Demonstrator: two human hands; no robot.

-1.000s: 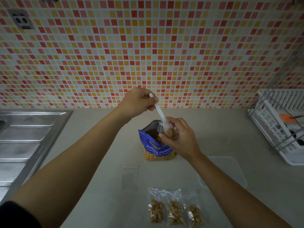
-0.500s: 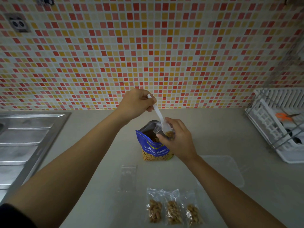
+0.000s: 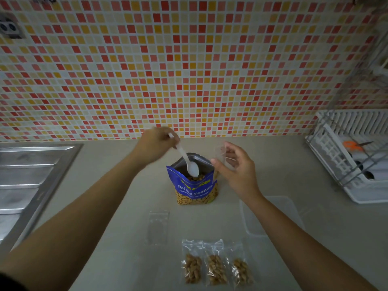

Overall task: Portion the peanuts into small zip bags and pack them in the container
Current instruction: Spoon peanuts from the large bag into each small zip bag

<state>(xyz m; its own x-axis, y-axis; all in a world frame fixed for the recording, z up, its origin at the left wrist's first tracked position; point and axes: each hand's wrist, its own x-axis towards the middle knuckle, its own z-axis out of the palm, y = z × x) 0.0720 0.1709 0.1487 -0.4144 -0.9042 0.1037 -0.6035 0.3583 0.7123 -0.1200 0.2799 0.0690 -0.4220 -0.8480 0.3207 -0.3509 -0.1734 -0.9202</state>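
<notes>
A blue bag of salted peanuts (image 3: 194,189) stands open on the counter. My left hand (image 3: 156,143) grips a white plastic spoon (image 3: 188,162) whose bowl dips into the bag's mouth. My right hand (image 3: 237,169) is just right of the bag and pinches a small clear zip bag (image 3: 220,153) held upright. Three filled zip bags (image 3: 216,264) lie in a row near the front. One empty zip bag (image 3: 158,226) lies flat left of them. A clear plastic container (image 3: 275,215) sits under my right forearm.
A steel sink drainboard (image 3: 31,181) takes up the left side. A white dish rack (image 3: 352,158) with orange scissors stands at the right. The tiled wall (image 3: 189,70) rises behind the counter.
My right hand has pulled the small zip bag away to the right of the peanut bag. The spoon has gone down from the zip bag into the peanut bag's mouth.
</notes>
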